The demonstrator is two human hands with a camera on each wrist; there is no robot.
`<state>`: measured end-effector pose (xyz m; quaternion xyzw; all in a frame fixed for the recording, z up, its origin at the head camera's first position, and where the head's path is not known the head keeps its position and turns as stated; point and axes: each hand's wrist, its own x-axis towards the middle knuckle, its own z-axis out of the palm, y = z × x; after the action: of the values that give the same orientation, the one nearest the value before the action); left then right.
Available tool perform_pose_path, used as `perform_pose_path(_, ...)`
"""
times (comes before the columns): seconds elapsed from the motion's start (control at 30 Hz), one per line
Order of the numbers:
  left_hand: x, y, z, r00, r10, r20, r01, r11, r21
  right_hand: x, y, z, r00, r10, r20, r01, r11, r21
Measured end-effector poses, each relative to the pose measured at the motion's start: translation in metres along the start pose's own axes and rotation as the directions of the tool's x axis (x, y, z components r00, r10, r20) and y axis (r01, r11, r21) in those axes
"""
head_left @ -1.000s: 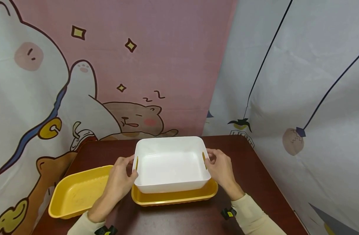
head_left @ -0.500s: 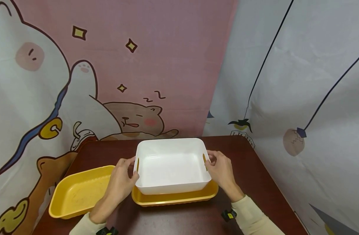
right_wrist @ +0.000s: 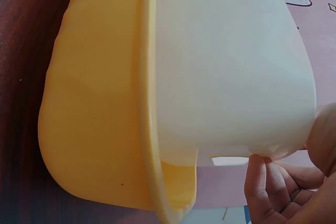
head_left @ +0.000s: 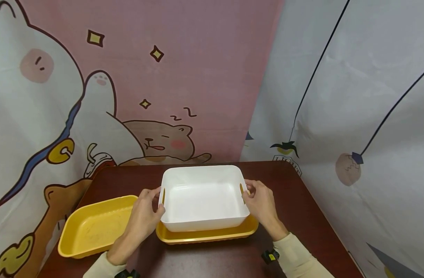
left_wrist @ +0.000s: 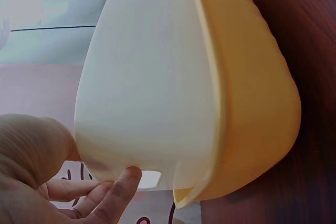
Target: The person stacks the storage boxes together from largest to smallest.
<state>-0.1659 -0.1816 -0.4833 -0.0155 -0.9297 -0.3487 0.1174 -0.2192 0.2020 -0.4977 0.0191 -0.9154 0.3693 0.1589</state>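
A white plastic bin (head_left: 203,200) with a slot in each short side sits within the rim of a yellow tray (head_left: 208,237), its walls standing well above that rim. My left hand (head_left: 141,214) pinches the bin's left wall at the slot, thumb on the near side of the rim. On the opposite wall, my right hand (head_left: 264,206) grips in the same way. Both wrist views show fingers (left_wrist: 118,195) against the outer wall beside the slot. The tray's inside is mostly hidden by the bin.
A second yellow tray (head_left: 97,227) lies at the left, partly behind my left forearm. Everything stands on a dark reddish-brown table (head_left: 284,181), with printed cloth (head_left: 205,77) hanging behind it and along the right.
The white bin has come down slightly into the yellow tray, both hands moving with it and keeping their hold. The yellow trays have stayed put.
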Motion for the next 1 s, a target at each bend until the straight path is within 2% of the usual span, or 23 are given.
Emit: perform_pose_path(1.0,-0.0005,-0.0050,0.0079,1.000,-0.004,0.012,0.004,1.000,0.025,-0.0016,0.0078,0.0071,1.000,0.010,0.002,-0.010,1.000,0.014)
